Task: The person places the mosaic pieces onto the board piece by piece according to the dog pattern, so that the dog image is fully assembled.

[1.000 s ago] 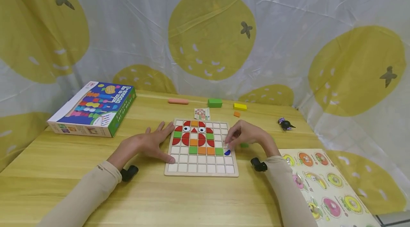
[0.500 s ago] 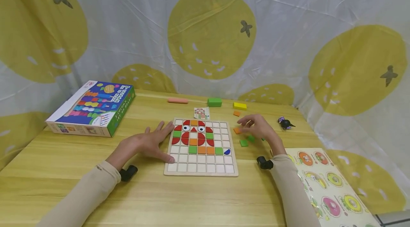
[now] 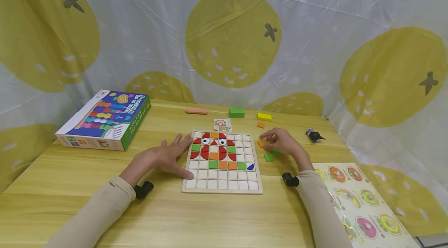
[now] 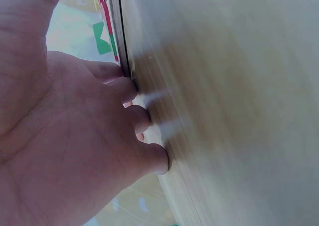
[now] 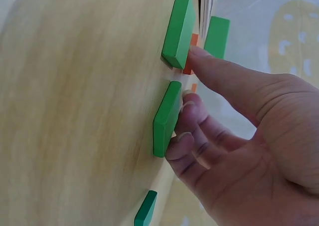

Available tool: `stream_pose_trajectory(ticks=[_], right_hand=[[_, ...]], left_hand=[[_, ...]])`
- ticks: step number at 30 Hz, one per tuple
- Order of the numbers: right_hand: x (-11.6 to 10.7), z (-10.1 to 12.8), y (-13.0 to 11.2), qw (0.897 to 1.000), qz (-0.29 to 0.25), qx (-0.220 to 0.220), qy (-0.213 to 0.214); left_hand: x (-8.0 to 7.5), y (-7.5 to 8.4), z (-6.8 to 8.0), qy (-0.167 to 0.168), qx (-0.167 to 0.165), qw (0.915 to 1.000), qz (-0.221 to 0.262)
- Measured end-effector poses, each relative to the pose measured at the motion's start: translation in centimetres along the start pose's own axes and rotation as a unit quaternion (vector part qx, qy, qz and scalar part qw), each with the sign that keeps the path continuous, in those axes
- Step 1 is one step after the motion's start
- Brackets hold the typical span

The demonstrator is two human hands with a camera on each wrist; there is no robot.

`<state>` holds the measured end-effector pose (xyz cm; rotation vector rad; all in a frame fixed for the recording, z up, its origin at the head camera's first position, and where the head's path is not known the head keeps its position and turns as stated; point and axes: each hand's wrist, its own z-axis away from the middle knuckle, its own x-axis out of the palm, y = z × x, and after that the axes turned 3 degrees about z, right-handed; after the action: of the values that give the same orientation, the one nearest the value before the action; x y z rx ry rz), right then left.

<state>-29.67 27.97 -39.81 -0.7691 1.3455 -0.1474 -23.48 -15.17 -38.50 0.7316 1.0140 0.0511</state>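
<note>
In the head view my left hand (image 3: pixel 168 160) rests with spread fingers along the left edge of a wooden grid board (image 3: pixel 211 186), its thumb on the board's lower left. Red, green and orange pieces form an owl-like picture there, and a blue half-round piece (image 3: pixel 250 166) lies near the right edge. My right hand (image 3: pixel 281 142) is low over the table right of the board. Its thumb tip reaches an orange square tile (image 5: pixel 188 61), while the fingers are loosely bent beside a green tile (image 5: pixel 167 118). Another green tile (image 5: pixel 179 29) lies close to the thumb.
A picture card (image 3: pixel 223 124) lies behind the board. Farther back are a pink stick (image 3: pixel 196 111), a green block (image 3: pixel 236 113) and a yellow block (image 3: pixel 264 116). A game box (image 3: pixel 103 119) stands left; a fruit puzzle board (image 3: pixel 364 201) and a small black toy (image 3: pixel 315 136) are right.
My right hand has left the board's right edge, by the blue half-round piece, and moved right and away to the loose tiles. My left hand has kept its place.
</note>
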Motion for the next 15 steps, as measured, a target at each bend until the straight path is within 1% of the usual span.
stream_pose_trajectory(ticks=[4, 11, 15], right_hand=[[-0.05, -0.12, -0.13, 1.000, 0.002, -0.001, -0.002], [-0.06, -0.19, -0.17, 1.000, 0.009, 0.011, -0.001], [-0.22, -0.06, -0.26, 1.000, 0.015, 0.017, -0.009]], left_hand=[[0.00, -0.02, -0.09, 0.001, -0.003, 1.0000, -0.004], [-0.03, 0.06, -0.11, -0.004, -0.007, 1.0000, -0.004], [0.02, 0.10, -0.06, -0.005, -0.009, 0.9999, -0.006]])
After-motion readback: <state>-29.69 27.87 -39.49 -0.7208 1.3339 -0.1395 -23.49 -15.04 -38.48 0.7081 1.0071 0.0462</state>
